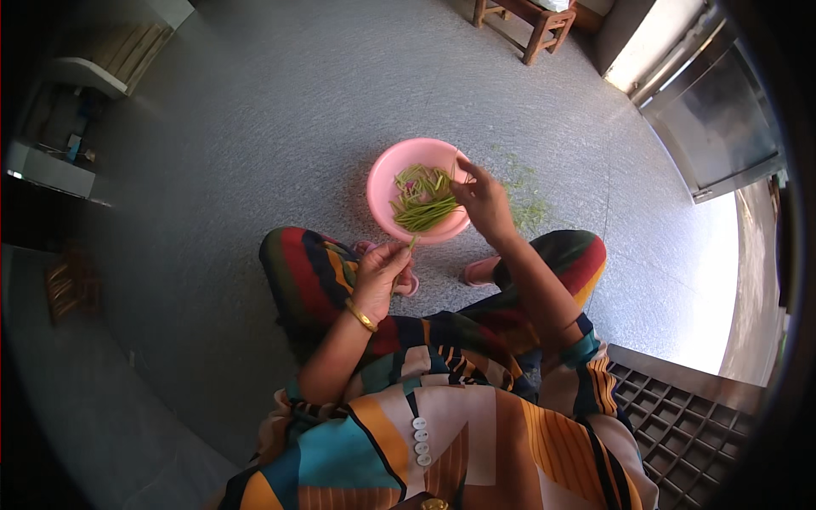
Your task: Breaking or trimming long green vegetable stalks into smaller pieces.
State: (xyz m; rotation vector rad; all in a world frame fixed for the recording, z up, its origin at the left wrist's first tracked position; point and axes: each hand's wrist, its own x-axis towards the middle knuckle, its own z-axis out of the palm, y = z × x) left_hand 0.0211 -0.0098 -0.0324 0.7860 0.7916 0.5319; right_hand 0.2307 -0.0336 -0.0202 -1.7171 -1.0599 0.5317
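A pink plastic basin (384, 172) stands on the floor in front of me, with cut green vegetable stems (424, 213) lying inside. My left hand (382, 271), with a gold bangle at the wrist, is closed around a green stem (414, 243) whose tip pokes out near the basin's near rim. Over the basin's right rim is my right hand (481, 191), fingers bent and thumb near the fingertips; a thin strand rises by them, but whether it is held is unclear. Thin green trimmings (528, 203) lie scattered on the floor right of the basin.
My knees and pink-shod feet flank the basin's near side. A wooden stool (545, 32) stands at the top right, near an open metal door (714, 108). A dark metal grid (685, 427) is at the lower right. A wooden chair (64, 293) shows dimly at the far left.
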